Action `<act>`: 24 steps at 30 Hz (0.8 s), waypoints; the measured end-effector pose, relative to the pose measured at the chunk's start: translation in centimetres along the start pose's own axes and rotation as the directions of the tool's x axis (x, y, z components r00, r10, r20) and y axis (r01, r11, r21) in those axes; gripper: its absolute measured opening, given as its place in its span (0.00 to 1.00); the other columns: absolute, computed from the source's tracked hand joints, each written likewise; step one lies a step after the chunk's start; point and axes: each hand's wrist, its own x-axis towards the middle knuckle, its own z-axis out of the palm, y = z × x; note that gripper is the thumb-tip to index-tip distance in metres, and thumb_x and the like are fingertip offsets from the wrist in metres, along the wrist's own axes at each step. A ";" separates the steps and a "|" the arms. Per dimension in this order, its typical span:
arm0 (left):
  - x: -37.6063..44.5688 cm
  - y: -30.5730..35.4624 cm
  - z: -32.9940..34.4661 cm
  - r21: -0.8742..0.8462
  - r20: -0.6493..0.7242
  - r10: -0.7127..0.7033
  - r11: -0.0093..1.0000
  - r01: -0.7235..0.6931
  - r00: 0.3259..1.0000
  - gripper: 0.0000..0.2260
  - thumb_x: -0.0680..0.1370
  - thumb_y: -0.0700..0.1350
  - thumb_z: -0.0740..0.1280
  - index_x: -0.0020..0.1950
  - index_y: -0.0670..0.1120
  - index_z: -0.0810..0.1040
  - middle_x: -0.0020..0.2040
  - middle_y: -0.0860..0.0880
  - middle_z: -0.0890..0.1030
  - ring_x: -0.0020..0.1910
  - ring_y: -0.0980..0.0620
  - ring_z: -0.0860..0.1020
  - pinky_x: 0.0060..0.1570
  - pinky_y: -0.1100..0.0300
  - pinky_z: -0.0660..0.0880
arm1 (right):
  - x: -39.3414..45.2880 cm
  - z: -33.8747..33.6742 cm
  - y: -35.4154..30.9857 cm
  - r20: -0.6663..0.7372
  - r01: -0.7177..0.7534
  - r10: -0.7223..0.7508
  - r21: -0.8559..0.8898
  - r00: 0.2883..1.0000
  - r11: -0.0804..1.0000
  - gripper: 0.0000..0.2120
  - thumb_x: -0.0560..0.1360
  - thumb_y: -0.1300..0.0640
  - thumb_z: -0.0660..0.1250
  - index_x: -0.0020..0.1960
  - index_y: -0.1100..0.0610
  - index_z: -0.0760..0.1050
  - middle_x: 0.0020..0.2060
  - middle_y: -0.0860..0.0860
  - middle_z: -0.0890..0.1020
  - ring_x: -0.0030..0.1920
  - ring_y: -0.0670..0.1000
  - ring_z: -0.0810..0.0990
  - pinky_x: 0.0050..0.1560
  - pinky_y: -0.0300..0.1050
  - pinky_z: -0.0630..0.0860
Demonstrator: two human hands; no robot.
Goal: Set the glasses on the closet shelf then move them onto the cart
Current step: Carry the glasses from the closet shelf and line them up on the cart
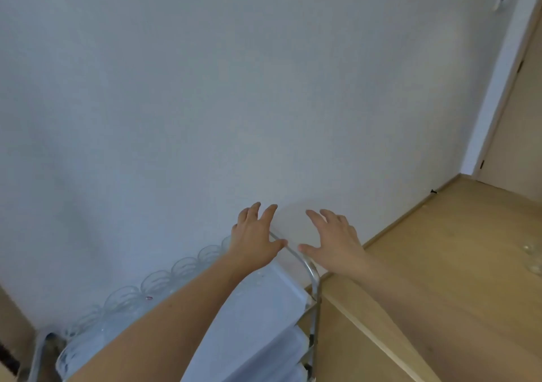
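Both my grips are spread open and hold nothing: my left hand (254,235) and right hand (333,241) hover over the far end of the white metal-framed cart (313,273). A row of clear drinking glasses (152,285) stands on the cart's top tray against the pale wall (205,88).
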 end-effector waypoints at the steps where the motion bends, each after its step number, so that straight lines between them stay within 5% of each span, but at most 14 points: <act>1: 0.9 2.0 0.7 0.014 0.014 0.021 1.000 -0.022 1.000 0.38 0.78 0.61 0.68 0.82 0.55 0.53 0.83 0.44 0.52 0.80 0.42 0.51 0.75 0.44 0.59 | -0.2 -0.9 1.9 -0.014 -0.014 0.014 0.002 1.000 1.000 0.40 0.77 0.35 0.63 0.82 0.46 0.50 0.80 0.54 0.55 0.78 0.59 0.55 0.75 0.56 0.58; 15: 11.3 26.7 10.8 -0.117 0.112 0.260 0.962 -0.247 0.959 0.37 0.79 0.58 0.68 0.82 0.53 0.54 0.82 0.43 0.55 0.80 0.42 0.52 0.76 0.43 0.60 | -3.0 -7.7 25.9 -0.078 -0.301 0.301 0.016 0.950 0.953 0.42 0.75 0.34 0.65 0.81 0.46 0.52 0.79 0.55 0.58 0.77 0.60 0.58 0.74 0.58 0.62; 24: 15.0 38.5 17.7 -0.188 0.237 0.422 0.904 -0.385 0.875 0.37 0.78 0.57 0.69 0.82 0.54 0.56 0.81 0.44 0.56 0.79 0.44 0.53 0.75 0.45 0.61 | -6.0 -10.4 37.1 -0.117 -0.500 0.497 0.003 0.860 0.866 0.40 0.75 0.35 0.66 0.80 0.48 0.55 0.76 0.54 0.64 0.72 0.59 0.65 0.67 0.55 0.67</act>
